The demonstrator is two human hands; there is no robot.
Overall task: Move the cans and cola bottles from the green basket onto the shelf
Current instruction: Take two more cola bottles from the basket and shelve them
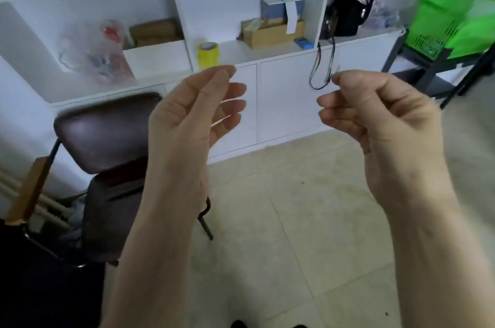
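Note:
The green basket [428, 33] stands at the far right on a dark metal stand, partly covered by bright green bags; I see no cans or cola bottles in it from here. The white shelf [241, 57] fills the wall ahead. My left hand [192, 110] is raised in front of the cabinet doors with loosely curled fingers and holds nothing. My right hand [375, 113] is raised beside it, fingers curled inward, also holding nothing. Both hands are well left of the basket.
The shelf holds a yellow tape roll [208, 54], cardboard boxes [270, 33], a black bag [348, 11] and plastic bags [96, 52]. A brown padded chair [107, 129] stands at the left. A cable [325, 70] hangs over the shelf edge. Tiled floor lies below.

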